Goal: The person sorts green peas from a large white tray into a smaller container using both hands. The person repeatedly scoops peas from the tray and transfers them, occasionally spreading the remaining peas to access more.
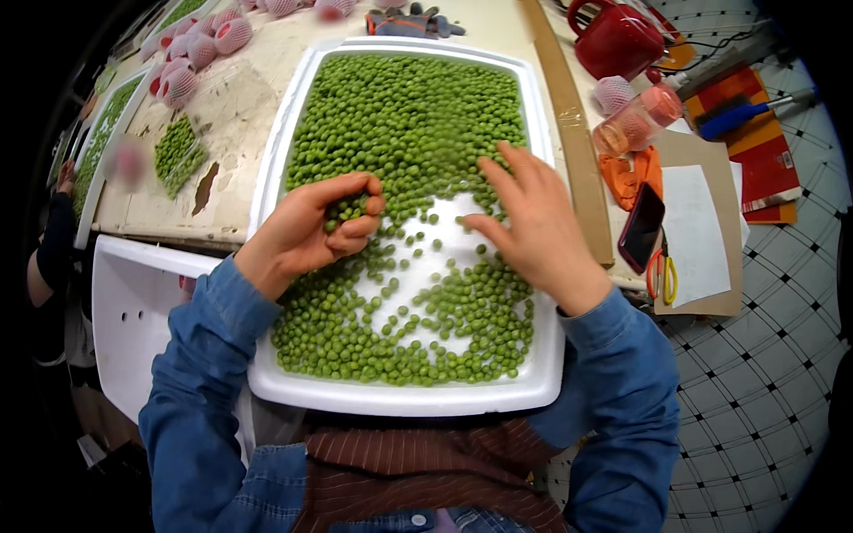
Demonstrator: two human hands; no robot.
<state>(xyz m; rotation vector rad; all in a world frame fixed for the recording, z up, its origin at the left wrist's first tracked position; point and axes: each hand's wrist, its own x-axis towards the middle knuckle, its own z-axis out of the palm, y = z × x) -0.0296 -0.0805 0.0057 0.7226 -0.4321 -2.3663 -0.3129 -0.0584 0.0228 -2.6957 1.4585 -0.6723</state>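
A white foam tray (pixel 406 400) lies before me, spread with loose green peas (pixel 400 113). They are heaped thickly at its far end and scattered more thinly near me, with bare white floor between. My left hand (pixel 326 223) is curled around a small handful of peas, held above the tray's left side. Over the right side, my right hand (pixel 533 216) has its fingers spread, palm down, just above or touching the peas. Nothing shows in its grasp, though the palm side is hidden.
Left are a small clear container of peas (pixel 178 153), net-wrapped fruit (pixel 178 86), another pea tray (pixel 110 133) and a white bin (pixel 133 300). A person's arm (pixel 53 233) shows far left. Right lie a phone (pixel 642 226), scissors (pixel 662 273), a pink bottle (pixel 640 120) and a red kettle (pixel 616 40).
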